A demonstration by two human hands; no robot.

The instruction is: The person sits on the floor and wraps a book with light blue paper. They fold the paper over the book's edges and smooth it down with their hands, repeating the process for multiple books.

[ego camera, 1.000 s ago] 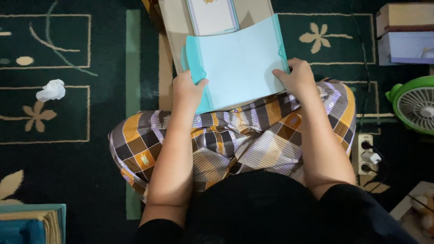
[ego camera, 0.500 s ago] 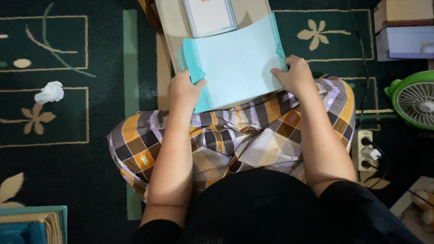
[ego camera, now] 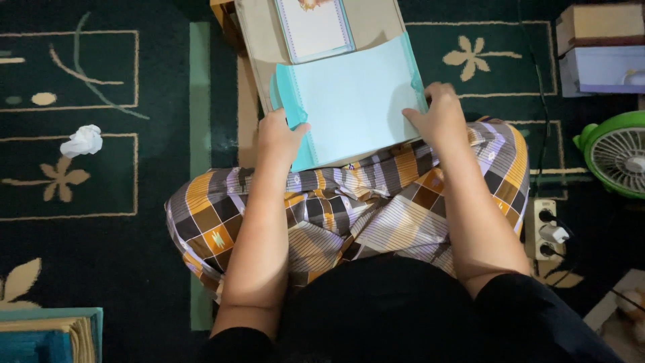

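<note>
A light blue sheet of paper (ego camera: pixel 353 101) with folded teal side flaps lies on a small tan table (ego camera: pixel 259 40) in front of my crossed legs. My left hand (ego camera: pixel 281 134) pinches the sheet's left flap near its lower corner. My right hand (ego camera: pixel 440 115) grips the right flap at the sheet's right edge. Above the sheet on the table lies a white card (ego camera: pixel 314 27) with a bluish border.
A crumpled white paper ball (ego camera: pixel 82 140) lies on the dark green patterned carpet at left. A green fan (ego camera: pixel 615 158) and a power strip (ego camera: pixel 549 228) with plugs sit at right. Stacked boxes (ego camera: pixel 601 47) stand top right, a stack of books (ego camera: pixel 44 336) bottom left.
The view has shifted slightly, so the sheet and hands sit a little lower in the picture. Both hands keep their hold on the sheet's side flaps.
</note>
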